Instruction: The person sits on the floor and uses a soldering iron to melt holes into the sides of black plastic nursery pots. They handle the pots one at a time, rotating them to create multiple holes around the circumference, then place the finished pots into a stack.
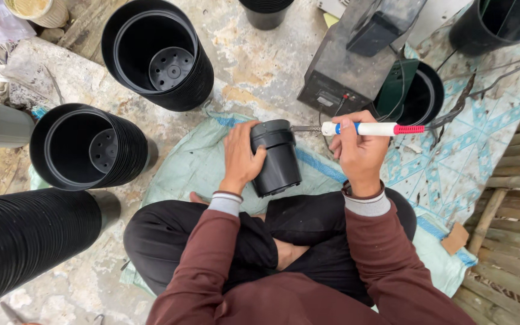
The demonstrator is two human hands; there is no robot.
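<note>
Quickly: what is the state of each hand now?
Left hand: closed around a small black plastic pot.
Right hand: closed on a soldering iron, tip at the pot.

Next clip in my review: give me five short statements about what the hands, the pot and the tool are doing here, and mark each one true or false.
1. The left hand grips a small black plastic pot. True.
2. The right hand holds a pair of scissors. False: it holds a soldering iron with a white handle and a red end.
3. The iron's metal tip points at the pot's rim. True.
4. The small pot stands upright on the concrete floor. False: it is held tilted above the person's crossed legs.
5. The stacks of black pots at the left are filled with soil. False: the open ends show empty pots with holed bottoms.
</note>
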